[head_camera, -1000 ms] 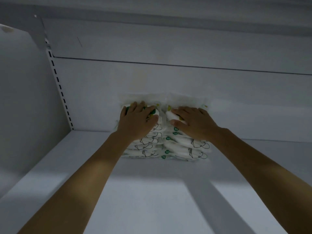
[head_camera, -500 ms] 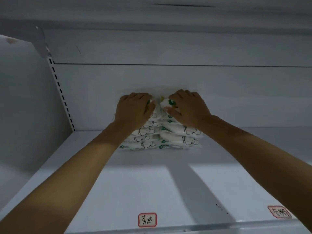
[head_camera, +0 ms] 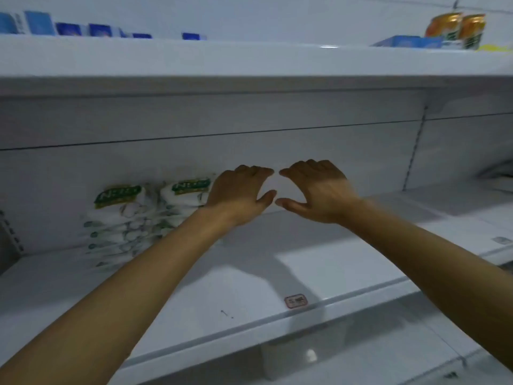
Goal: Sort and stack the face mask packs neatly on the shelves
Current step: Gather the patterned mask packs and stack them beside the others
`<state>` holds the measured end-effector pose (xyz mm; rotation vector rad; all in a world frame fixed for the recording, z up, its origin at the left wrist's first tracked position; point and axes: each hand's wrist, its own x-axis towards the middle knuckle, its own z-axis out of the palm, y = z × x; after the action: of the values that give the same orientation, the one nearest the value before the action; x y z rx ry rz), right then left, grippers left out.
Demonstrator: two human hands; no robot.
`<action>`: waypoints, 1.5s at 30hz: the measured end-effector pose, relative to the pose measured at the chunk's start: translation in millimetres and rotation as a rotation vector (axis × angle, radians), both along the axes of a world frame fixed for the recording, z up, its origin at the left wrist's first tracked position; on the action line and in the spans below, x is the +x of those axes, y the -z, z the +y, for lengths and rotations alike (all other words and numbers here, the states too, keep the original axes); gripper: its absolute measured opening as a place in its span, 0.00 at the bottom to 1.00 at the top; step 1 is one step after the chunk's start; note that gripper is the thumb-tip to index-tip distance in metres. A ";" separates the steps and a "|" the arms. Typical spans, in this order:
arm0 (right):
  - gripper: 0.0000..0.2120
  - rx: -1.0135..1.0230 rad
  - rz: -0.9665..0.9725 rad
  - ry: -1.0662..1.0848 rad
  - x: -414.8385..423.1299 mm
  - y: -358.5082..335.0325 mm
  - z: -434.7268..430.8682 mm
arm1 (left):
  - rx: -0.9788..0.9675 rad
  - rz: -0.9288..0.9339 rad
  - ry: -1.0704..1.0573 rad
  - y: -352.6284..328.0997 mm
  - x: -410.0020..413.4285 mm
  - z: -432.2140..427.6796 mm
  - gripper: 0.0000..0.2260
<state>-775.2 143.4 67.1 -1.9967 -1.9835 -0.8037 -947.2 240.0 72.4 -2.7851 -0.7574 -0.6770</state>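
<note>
Both hands empty rn: left hand (head_camera: 241,193) and right hand (head_camera: 316,190) hover side by side over the shelf (head_camera: 249,287), palms down, fingers loosely bent, thumbs out, nothing held. Thumb tips nearly meet, prob not touching

Mask packs (head_camera: 130,215) sit at the back left of the shelf against the rear wall (head_camera: 277,151), two stacks next to each other, left of the left hand. The left forearm crosses in front of the right stack's lower part, can't tell if it touches

Risks from here:
- stacks look puffy and uneven (frame is blurry, so not sure); soft packs slide, so a brush from the left forearm or wrist could knock the right stack fwd or sideways
- adding more on top w/o squaring first = the pile prob leans and slips off the front
- hands are well right of the stacks, so a new pile there leaves a gap, not neat
- low light under the upper shelf (head_camera: 249,62), easy to misjudge alignment
</note>
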 end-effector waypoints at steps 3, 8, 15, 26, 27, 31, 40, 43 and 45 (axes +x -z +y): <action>0.34 -0.019 -0.011 0.163 55.7 2.3 -68.9 | 0.039 -0.009 0.111 -1.2 61.4 -49.9 0.25; 0.35 -0.048 0.017 0.348 144.7 22.5 -192.2 | 0.029 0.017 0.259 20.5 152.8 -134.5 0.26; 0.36 -0.112 0.033 0.587 237.8 30.8 -332.5 | 0.002 0.000 0.425 38.7 264.5 -242.9 0.25; 0.33 -0.149 -0.009 0.735 346.3 58.0 -432.3 | -0.007 0.067 0.600 51.1 426.3 -324.9 0.23; 0.33 -0.160 -0.013 0.745 361.0 59.2 -436.4 | -0.007 0.061 0.617 51.7 444.6 -329.7 0.23; 0.33 -0.174 -0.004 0.794 426.8 57.9 -450.1 | 0.006 0.027 0.676 56.9 530.3 -344.0 0.22; 0.32 -0.140 0.095 0.932 570.1 69.3 -502.7 | -0.077 -0.003 0.867 70.6 729.5 -397.1 0.23; 0.32 -0.060 0.214 0.967 603.8 81.1 -514.1 | -0.123 0.012 0.913 82.4 767.2 -412.5 0.22; 0.32 -0.030 0.260 0.961 628.4 90.3 -517.1 | -0.122 0.039 0.913 91.0 791.3 -413.6 0.22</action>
<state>-146.8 -373.7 -23.2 -2.8818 -0.8250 -0.5970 -155.8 -173.6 -18.5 -3.1597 0.5680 -0.6918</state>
